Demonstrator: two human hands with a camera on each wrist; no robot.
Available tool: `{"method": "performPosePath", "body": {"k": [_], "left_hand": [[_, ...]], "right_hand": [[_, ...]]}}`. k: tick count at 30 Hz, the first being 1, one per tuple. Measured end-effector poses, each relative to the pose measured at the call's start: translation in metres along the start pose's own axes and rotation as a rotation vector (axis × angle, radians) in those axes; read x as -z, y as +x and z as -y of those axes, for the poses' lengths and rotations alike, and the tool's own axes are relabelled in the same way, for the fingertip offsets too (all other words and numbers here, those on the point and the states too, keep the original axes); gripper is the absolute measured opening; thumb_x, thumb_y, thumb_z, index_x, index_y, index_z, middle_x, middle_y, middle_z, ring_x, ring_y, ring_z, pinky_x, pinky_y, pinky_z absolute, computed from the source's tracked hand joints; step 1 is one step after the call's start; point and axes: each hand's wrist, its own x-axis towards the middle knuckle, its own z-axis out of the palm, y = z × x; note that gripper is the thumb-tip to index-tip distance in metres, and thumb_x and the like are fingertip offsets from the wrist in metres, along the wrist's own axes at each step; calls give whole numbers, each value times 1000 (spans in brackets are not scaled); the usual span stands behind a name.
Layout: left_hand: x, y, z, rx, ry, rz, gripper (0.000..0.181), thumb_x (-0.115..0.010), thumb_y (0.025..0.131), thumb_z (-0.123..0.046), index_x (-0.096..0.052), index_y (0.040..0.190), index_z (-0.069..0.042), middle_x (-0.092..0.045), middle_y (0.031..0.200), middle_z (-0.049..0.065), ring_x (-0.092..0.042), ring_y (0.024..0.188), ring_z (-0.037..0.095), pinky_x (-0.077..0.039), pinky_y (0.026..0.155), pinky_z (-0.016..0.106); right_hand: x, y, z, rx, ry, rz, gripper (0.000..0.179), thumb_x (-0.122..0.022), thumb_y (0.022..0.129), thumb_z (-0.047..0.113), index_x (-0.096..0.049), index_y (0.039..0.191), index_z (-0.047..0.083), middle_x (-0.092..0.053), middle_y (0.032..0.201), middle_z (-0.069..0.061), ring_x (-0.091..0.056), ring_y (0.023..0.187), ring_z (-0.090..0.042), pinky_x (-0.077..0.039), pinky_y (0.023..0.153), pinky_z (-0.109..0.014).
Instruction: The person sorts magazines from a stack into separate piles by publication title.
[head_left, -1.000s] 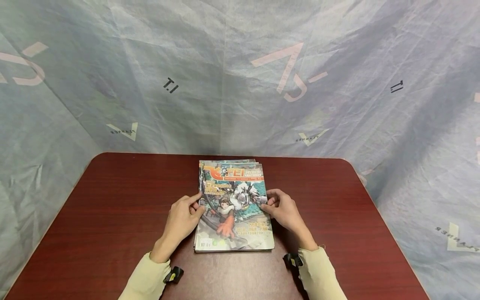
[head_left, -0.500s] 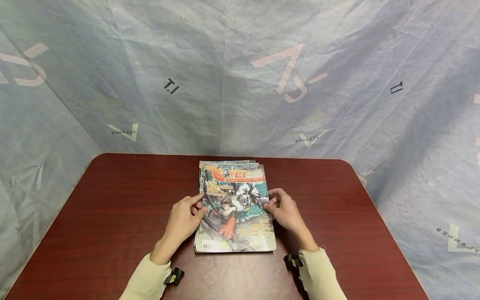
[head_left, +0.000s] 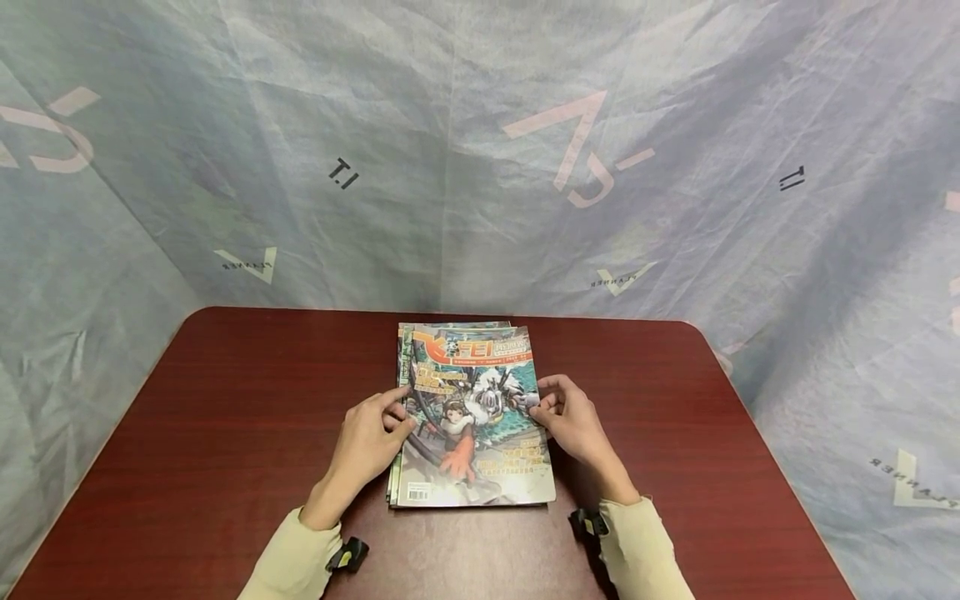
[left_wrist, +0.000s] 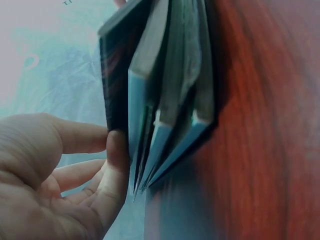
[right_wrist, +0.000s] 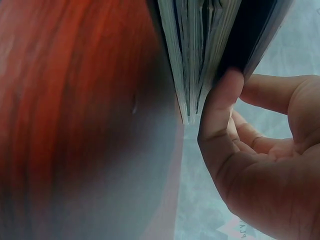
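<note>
A magazine (head_left: 480,450) with a colourful illustrated cover lies over a pile of other magazines (head_left: 402,354), slightly right of them. My left hand (head_left: 369,435) pinches its left edge between thumb and fingers. On the opposite edge, my right hand (head_left: 576,423) pinches it in the same way. In the left wrist view a gap shows between the pinched magazine (left_wrist: 116,80) and the thick spines (left_wrist: 172,85) under it. The right wrist view shows its edge raised off the page edges (right_wrist: 192,55) of the pile, a fingertip (right_wrist: 230,87) in the gap.
The pile stands on a dark red wooden table (head_left: 240,417), near its back edge. A grey printed cloth (head_left: 442,167) hangs behind and along both sides. Black straps with small devices (head_left: 348,553) sit at both wrists.
The top magazine has shifted a little to the right and toward me, baring more of the pile's left side. Both hands have moved slightly with it and keep their grip.
</note>
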Motion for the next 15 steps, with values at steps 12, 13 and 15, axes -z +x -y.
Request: {"method": "performPosePath", "body": {"k": [12,13,15], "left_hand": [[-1,0,-4,13,-44,-7,48,-83,94,-1,-74,142,-1,-76,96,2,-75,78,11,-58,77,33],[-2,1,-5,12,-48,-5,49,-83,94,-1,-74,142,-1,-76,96,2,-75,78,11,-58,77,33],[-3,2,-7,15,-59,-2,50,-83,94,-1,-73,143,-1,-76,96,3,-76,79,11,-57,76,32]], "right_hand": [[4,0,1,8,23,8,37,-73,103,-5,-60,138,-4,-65,89,-12,-61,69,-18,-59,61,-36],[5,0,1,4,24,10,38,-73,103,-5,-60,138,-4,-65,89,-11,-61,70,-18,-60,61,-37],[7,0,1,-6,28,13,38,-73,103,-5,-60,139,-3,-65,89,-10,-62,71,-18,-60,62,-37]]}}
